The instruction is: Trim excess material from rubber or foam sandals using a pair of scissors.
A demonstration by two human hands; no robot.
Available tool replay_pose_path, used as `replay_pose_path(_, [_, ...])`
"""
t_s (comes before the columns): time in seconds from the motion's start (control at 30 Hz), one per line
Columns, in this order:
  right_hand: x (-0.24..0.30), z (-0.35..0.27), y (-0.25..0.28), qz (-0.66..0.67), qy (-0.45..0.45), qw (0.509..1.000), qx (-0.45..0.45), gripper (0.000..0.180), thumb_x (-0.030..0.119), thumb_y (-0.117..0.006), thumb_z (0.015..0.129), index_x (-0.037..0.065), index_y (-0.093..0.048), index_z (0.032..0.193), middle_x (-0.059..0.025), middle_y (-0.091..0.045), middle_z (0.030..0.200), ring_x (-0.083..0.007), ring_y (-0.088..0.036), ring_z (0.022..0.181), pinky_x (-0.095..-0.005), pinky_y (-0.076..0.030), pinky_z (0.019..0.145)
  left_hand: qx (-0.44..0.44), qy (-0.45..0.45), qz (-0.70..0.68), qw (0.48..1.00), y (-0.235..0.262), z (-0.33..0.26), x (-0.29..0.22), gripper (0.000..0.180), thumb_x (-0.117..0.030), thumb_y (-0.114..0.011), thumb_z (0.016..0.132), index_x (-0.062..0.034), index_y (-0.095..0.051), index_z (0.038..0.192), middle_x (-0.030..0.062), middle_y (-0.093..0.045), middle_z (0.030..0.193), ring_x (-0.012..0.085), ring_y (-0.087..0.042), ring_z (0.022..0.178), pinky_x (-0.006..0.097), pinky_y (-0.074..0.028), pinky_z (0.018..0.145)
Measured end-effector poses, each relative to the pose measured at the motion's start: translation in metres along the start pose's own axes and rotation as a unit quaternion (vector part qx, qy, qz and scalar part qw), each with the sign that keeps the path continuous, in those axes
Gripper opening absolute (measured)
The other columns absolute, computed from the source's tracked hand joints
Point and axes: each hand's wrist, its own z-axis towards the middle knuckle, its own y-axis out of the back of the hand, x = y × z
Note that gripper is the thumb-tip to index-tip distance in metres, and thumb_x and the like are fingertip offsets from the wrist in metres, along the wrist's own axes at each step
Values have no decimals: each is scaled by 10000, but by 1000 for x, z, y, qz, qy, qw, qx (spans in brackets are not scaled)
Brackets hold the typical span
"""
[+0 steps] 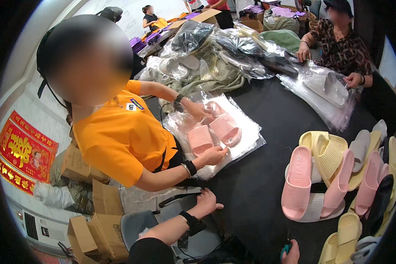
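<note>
My left hand (205, 203) rests at the near left edge of the black table (251, 189), beside a grey chair. It holds nothing, and its thumb points out to the right. At the bottom edge, my right hand (291, 254) is closed around small teal-handled scissors (285, 250), partly hidden and cut off by the frame. Nearest to that hand are yellow slippers (339, 242). Farther up, pink slippers (296, 180) lean over a white slipper (314, 207), with another yellow pair (328, 152) behind.
At left, a person in orange (119, 136) handles pink slippers (213, 127) on clear plastic bags. Another person (343, 48) at far right holds bagged white slippers (325, 86). Bagged slippers (224, 44) pile at the back. A chair (141, 226) and cardboard boxes (103, 229) stand lower left.
</note>
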Motion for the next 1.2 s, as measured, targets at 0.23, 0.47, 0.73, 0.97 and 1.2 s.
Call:
replay_pose_path(0.23, [-10,-1,-4,-2,41,998,-51,344,93,-575,836,3,-533,1165,-262,-605,977,-414,-592,888,-433,-482,774,-10,-34,-7,999,-2,2,5,1171,-607,-731,618,255,-257,1253,428,-442,1172,441,-554,1053,443,-477,870])
replay_pose_path(0.47, [-10,-1,6,34,47,998,-26,351,87,-592,822,-33,-532,1146,-271,-596,960,-424,-585,883,-440,-484,763,13,-46,-47,998,0,2,4,1169,-570,-731,647,282,-210,1254,450,-431,1171,482,-495,1117,482,-456,891])
replay_pose_path(0.73, [-14,-2,5,45,61,997,-29,338,78,-599,819,-40,-536,1130,-270,-597,946,-420,-588,859,-443,-485,748,0,-36,-37,999,-4,1,9,1172,-546,-743,645,286,-192,1259,444,-406,1206,482,-493,1117,449,-429,933])
replay_pose_path(0.97, [-23,1,6,63,83,994,-20,345,89,-594,823,-40,-528,1136,-266,-599,931,-425,-587,842,-451,-485,728,32,-21,-36,999,2,3,6,1169,-552,-746,637,265,-206,1274,434,-406,1210,458,-493,1124,435,-427,941])
replay_pose_path(1.2, [-24,1,10,61,119,991,-26,346,90,-593,822,-24,-528,1142,-264,-595,912,-430,-584,813,-463,-483,699,31,11,-63,998,-1,5,5,1156,-536,-772,618,254,-238,1271,403,-440,1201,456,-435,1186,431,-396,979])
